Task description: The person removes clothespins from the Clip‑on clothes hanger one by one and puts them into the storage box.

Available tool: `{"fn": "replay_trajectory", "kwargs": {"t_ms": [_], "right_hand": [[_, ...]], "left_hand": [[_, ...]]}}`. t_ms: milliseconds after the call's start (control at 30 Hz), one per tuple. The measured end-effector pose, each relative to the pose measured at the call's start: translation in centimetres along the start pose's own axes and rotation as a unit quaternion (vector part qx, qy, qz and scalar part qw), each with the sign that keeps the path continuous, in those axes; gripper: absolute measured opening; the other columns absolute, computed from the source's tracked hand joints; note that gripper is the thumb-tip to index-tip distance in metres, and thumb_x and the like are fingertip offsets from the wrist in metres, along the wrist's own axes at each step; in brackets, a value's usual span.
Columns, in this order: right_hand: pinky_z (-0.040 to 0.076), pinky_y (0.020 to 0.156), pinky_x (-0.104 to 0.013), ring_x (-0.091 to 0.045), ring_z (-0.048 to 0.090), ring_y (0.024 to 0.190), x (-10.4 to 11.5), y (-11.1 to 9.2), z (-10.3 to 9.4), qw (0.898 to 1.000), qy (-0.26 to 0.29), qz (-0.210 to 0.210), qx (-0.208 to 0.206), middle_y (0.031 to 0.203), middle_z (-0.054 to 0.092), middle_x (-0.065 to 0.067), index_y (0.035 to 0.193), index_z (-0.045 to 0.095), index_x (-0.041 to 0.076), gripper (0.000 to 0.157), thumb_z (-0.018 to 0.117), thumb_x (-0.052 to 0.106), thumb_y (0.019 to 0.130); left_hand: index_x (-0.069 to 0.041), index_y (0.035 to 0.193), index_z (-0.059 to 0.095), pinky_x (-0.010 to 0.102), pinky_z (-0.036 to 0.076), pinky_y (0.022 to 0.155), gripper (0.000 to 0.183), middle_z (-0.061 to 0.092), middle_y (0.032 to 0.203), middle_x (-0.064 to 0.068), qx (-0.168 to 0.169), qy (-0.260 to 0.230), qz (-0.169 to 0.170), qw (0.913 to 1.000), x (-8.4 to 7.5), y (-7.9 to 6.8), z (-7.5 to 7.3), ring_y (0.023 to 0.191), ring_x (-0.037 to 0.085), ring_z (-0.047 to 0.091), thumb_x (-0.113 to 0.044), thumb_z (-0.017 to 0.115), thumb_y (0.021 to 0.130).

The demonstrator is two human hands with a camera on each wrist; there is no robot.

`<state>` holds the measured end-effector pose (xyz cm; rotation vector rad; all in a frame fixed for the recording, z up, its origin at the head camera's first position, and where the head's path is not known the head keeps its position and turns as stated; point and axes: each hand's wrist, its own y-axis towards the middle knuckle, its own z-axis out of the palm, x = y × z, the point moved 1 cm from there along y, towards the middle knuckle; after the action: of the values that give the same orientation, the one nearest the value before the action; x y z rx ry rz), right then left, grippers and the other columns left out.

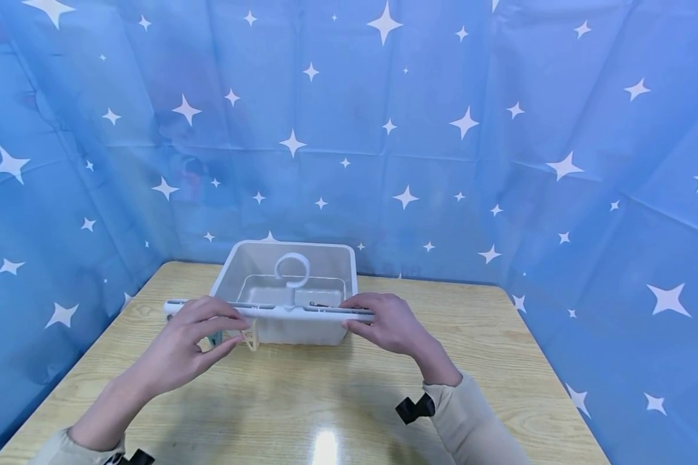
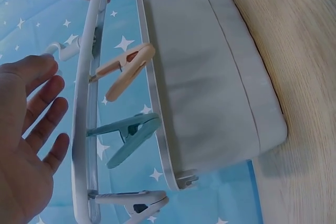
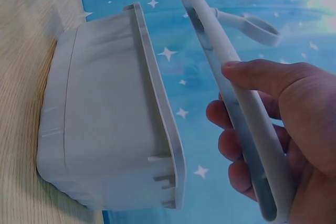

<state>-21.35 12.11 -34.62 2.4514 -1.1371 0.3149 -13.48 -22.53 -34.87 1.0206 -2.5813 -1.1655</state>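
Note:
A white clip hanger [image 1: 291, 312] with a curved hook [image 1: 293, 270] is held level in front of a grey plastic bin. My right hand [image 1: 384, 321] grips the bar's right end; in the right wrist view the thumb [image 3: 252, 72] lies along one side and the fingers wrap the other. My left hand [image 1: 200, 332] is beside the bar's left half. Its fingers [image 2: 44, 114] are loosely bent and stand apart from the bar in the left wrist view. Along that half hang a peach clip [image 2: 126, 69], a teal clip [image 2: 131, 135] and a pale grey clip [image 2: 136, 200].
The grey bin [image 1: 256, 258] stands upright on the wood-grain table [image 1: 442, 361], just behind the hanger. A small dark item [image 1: 318, 304] shows inside it. Behind the table hangs a blue curtain [image 1: 349, 174] with white stars.

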Motion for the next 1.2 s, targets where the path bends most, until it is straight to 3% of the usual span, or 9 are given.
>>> {"fn": "replay_trajectory", "kwargs": {"t_ms": [167,300,467,600,700,1000,1200], "right_hand": [[0.053,0.081,-0.033,-0.012,0.067,0.093,0.0,0.0,-0.1,1.0,0.006,0.004,-0.005,0.114,0.073,0.004,0.119,0.072,0.023,0.028,0.069,0.036,0.094],[0.052,0.081,-0.034,-0.012,0.067,0.094,-0.1,-0.1,-0.1,1.0,0.014,0.008,-0.011,0.115,0.073,0.004,0.119,0.071,0.023,0.028,0.069,0.034,0.094],[0.051,0.078,-0.03,-0.01,0.065,0.091,-0.1,-0.1,-0.1,0.999,0.028,0.008,-0.021,0.114,0.073,0.004,0.119,0.071,0.024,0.027,0.069,0.033,0.094],[0.049,0.075,-0.028,-0.009,0.064,0.087,0.0,-0.1,-0.2,0.999,0.037,0.006,-0.029,0.114,0.073,0.004,0.119,0.071,0.023,0.028,0.069,0.033,0.093],[0.048,0.074,-0.027,-0.009,0.063,0.086,0.1,0.0,-0.3,0.999,0.04,0.009,-0.035,0.115,0.073,0.003,0.119,0.072,0.023,0.028,0.07,0.033,0.093],[0.048,0.073,-0.027,-0.01,0.062,0.087,0.3,-0.2,-0.8,0.997,0.057,0.015,-0.054,0.117,0.072,0.002,0.12,0.072,0.023,0.029,0.07,0.033,0.093],[0.047,0.07,-0.025,-0.008,0.059,0.081,0.3,-0.3,-0.9,0.994,0.083,0.021,-0.061,0.115,0.073,0.002,0.121,0.071,0.023,0.03,0.07,0.033,0.094]], "left_hand": [[-0.023,0.108,0.077,0.012,0.044,0.079,0.035,0.068,0.11,-0.013,0.029,-0.007,-0.028,0.9992,-0.4,-0.2,0.1,0.102,0.006,0.063,-0.009,0.083,0.077],[-0.027,0.111,0.075,0.013,0.046,0.066,0.029,0.068,0.104,-0.016,0.069,-0.057,-0.063,0.994,-0.4,-0.5,0.4,0.09,0.001,0.063,-0.011,0.077,0.086],[-0.03,0.115,0.073,0.019,0.049,0.064,0.025,0.068,0.098,-0.018,0.132,-0.154,-0.112,0.9729,0.2,-0.9,0.9,0.078,-0.003,0.057,-0.016,0.069,0.095],[-0.03,0.115,0.073,0.021,0.05,0.065,0.021,0.07,0.1,-0.017,0.162,-0.184,-0.146,0.9583,0.5,-1.2,1.0,0.078,-0.001,0.058,-0.022,0.067,0.097],[-0.03,0.116,0.073,0.021,0.051,0.067,0.021,0.07,0.101,-0.016,0.173,-0.196,-0.156,0.9527,0.6,-1.2,1.0,0.08,0.0,0.059,-0.023,0.065,0.098],[-0.028,0.116,0.073,0.021,0.051,0.07,0.021,0.07,0.098,-0.015,0.176,-0.21,-0.147,0.9505,0.7,-1.2,1.0,0.081,0.001,0.059,-0.02,0.064,0.099],[-0.029,0.116,0.073,0.023,0.051,0.071,0.022,0.07,0.097,-0.013,0.176,-0.239,-0.171,0.9395,0.9,-1.4,1.0,0.081,0.005,0.059,-0.019,0.062,0.1]]}}
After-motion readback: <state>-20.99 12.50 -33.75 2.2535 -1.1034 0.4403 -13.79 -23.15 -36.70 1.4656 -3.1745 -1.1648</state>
